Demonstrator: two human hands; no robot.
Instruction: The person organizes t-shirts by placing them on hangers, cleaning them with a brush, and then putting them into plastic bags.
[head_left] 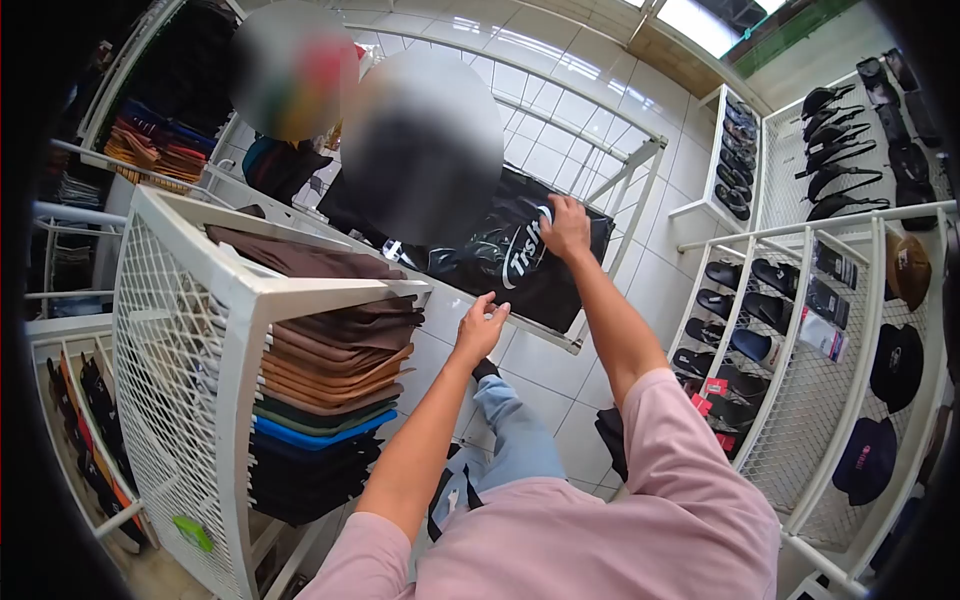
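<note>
A glossy black plastic-looking sheet or bag with white lettering (525,255) lies over the low white rack in front of me. My right hand (566,228) rests at its upper right part, beside the lettering, palm down with the fingers loosely extended. Nearer to me, my left hand (482,326) hovers just off the near edge of the rack, fingers apart and nothing in them. Two round blurred patches hide the left part of the rack and what lies behind it.
Folded clothes (335,370) in brown, tan, blue and black fill a white mesh shelf (180,300) on the left. To the right, sandals (765,310) and hats (895,365) hang on mesh racks. More folded clothes (160,150) stand at the far left.
</note>
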